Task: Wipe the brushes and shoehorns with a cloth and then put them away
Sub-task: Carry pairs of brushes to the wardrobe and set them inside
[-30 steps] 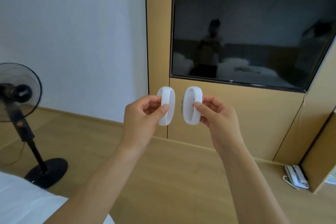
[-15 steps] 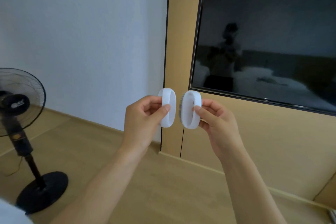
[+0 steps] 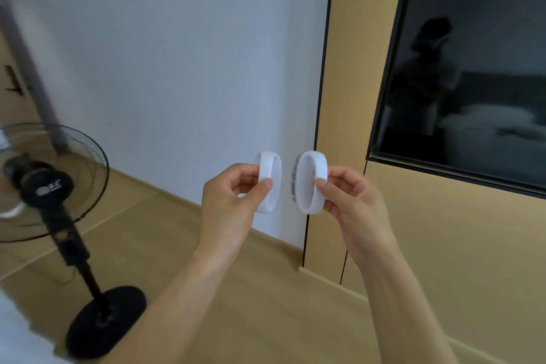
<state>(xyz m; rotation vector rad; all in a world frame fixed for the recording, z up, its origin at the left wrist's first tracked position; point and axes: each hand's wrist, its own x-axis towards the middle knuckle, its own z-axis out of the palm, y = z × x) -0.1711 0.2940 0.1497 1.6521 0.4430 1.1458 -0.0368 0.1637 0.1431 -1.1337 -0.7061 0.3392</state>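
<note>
Before the white wall [image 3: 177, 68] now, hands unchanged, two white brushes [image 3: 311, 182] apart.

Both oval brushes, the left one [image 3: 269, 183] and the right one [image 3: 311, 183], look like smooth matt white plastic. The floor [image 3: 266, 319] and wall panel [image 3: 443, 245] are matt pale wood; the screen [image 3: 487, 68] is glossy black.

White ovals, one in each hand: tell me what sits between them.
Head view: nothing. The left white oval and right white oval are apart, with only the white wall showing behind the gap.
</note>
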